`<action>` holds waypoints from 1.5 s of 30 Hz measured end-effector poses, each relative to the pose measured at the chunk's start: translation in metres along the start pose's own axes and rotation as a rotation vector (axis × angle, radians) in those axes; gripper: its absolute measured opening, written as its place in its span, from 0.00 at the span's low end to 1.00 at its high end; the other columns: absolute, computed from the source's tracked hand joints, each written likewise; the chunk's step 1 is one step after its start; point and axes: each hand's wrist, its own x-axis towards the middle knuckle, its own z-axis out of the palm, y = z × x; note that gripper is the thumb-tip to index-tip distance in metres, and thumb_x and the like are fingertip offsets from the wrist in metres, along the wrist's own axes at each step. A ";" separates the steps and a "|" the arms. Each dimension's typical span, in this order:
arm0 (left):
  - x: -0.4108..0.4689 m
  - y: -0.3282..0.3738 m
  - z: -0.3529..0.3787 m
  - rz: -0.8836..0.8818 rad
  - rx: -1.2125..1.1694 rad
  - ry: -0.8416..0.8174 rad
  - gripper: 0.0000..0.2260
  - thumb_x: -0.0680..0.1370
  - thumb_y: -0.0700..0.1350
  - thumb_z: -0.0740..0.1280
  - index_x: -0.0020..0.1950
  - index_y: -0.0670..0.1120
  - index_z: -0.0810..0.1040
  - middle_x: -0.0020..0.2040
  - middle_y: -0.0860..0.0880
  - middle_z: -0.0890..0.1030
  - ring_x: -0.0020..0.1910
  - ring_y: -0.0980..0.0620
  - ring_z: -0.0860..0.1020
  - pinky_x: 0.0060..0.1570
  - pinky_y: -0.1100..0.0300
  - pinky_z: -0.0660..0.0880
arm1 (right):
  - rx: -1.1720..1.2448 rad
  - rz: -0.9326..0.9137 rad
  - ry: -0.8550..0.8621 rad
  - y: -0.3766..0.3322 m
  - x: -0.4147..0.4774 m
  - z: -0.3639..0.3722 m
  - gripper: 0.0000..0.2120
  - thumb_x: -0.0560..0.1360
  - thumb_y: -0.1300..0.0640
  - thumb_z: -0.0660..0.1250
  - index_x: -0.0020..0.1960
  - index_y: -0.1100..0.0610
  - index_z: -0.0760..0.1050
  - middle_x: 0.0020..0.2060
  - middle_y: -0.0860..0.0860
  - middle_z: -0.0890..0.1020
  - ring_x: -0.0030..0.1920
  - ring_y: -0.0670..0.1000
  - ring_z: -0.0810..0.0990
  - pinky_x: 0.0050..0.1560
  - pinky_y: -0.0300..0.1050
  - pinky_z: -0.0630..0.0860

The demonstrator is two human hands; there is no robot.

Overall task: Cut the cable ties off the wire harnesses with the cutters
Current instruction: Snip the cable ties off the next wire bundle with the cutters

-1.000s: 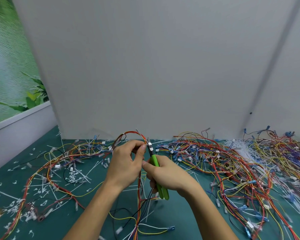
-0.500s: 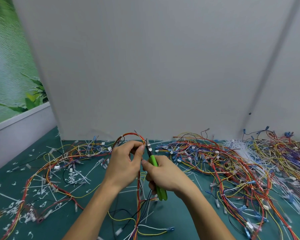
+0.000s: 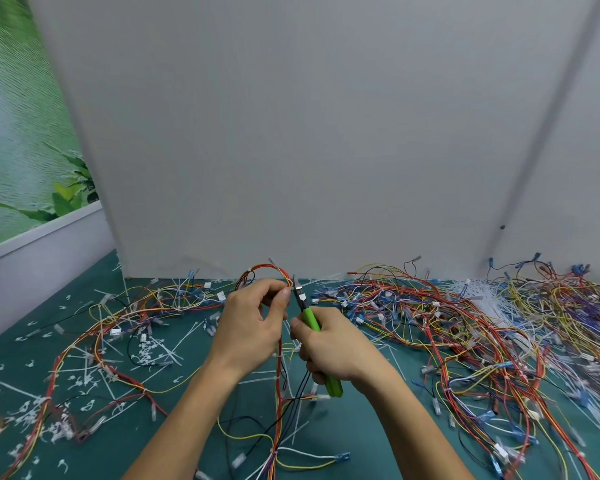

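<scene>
Green-handled cutters (image 3: 310, 318) are gripped in the curled fingers of the right hand (image 3: 333, 348), blade tips just beside the thumb and forefinger of the left hand (image 3: 253, 327), between which a red-and-yellow wire harness (image 3: 267, 270) loop is pinched. Cut ties (image 3: 153, 351) lie scattered left of the fingers, tangled harnesses (image 3: 465, 323) to the right; connector markings are too small to be read

- The right hand (image 3: 333, 344) has shifted slightly left.
- The cutters (image 3: 307, 315) have edged closer to the wire loop (image 3: 267, 270), their tip now just beside the left hand (image 3: 250, 327).
</scene>
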 end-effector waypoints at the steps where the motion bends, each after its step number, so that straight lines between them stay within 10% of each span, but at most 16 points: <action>1: 0.000 0.000 0.000 -0.005 0.002 -0.002 0.04 0.81 0.43 0.68 0.51 0.47 0.83 0.38 0.58 0.81 0.39 0.59 0.79 0.38 0.71 0.71 | -0.002 -0.002 -0.003 0.000 0.000 0.000 0.12 0.85 0.52 0.60 0.44 0.56 0.70 0.31 0.53 0.73 0.25 0.51 0.72 0.27 0.45 0.74; 9: 0.000 -0.001 0.001 -0.017 -0.016 -0.004 0.04 0.81 0.43 0.68 0.51 0.46 0.83 0.37 0.57 0.81 0.39 0.57 0.80 0.40 0.62 0.77 | -0.044 -0.002 -0.064 -0.002 -0.002 0.001 0.11 0.81 0.48 0.65 0.50 0.57 0.74 0.35 0.52 0.77 0.33 0.49 0.78 0.41 0.53 0.84; 18: 0.000 -0.004 0.001 -0.018 -0.014 -0.017 0.04 0.82 0.44 0.68 0.51 0.48 0.82 0.38 0.57 0.82 0.40 0.56 0.81 0.39 0.65 0.76 | -0.150 -0.026 0.060 0.004 0.004 0.000 0.10 0.82 0.50 0.65 0.45 0.55 0.76 0.30 0.47 0.75 0.25 0.45 0.70 0.32 0.44 0.72; 38: -0.001 -0.006 0.006 -0.050 -0.053 0.002 0.04 0.81 0.44 0.68 0.48 0.50 0.82 0.38 0.56 0.82 0.40 0.55 0.81 0.41 0.55 0.78 | -0.071 0.017 0.000 0.001 0.002 0.000 0.11 0.83 0.51 0.63 0.45 0.56 0.73 0.31 0.53 0.75 0.28 0.53 0.76 0.34 0.55 0.81; 45: -0.001 -0.005 0.006 -0.072 -0.062 -0.002 0.04 0.81 0.43 0.69 0.49 0.48 0.83 0.39 0.55 0.83 0.40 0.54 0.82 0.42 0.50 0.80 | -0.110 0.032 -0.013 -0.003 0.000 0.005 0.13 0.80 0.45 0.65 0.50 0.56 0.74 0.34 0.50 0.80 0.35 0.51 0.81 0.50 0.63 0.84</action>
